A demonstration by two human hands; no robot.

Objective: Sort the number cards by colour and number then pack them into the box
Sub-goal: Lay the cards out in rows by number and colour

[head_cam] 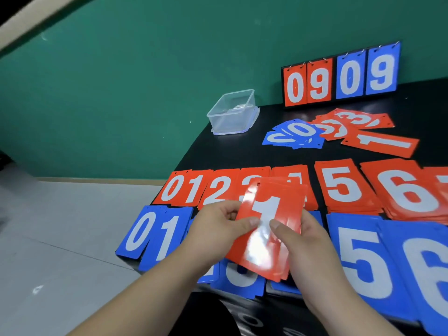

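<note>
Both hands held a small stack of red cards (266, 229) with a 1 on top, raised above the sorted rows on the worktop (242, 154). The left hand (218, 229) gripped the stack's left edge, thumb on the face; the right hand (303, 238) gripped the right edge, its thumb beside the left one, so both sets of fingers were closed on the cards. The stack's long axis ran away from the person, tilted slightly right. The red 1 pile (194, 187) lay up and to the left of the stack, just past the left hand, in the far row between the 0 and the 2. By my reading the left hand was nearer that pile. The box (232, 112) stood well apart at the far corner, apparently with no cards in it, beside loose unsorted cards (339, 132).
</note>
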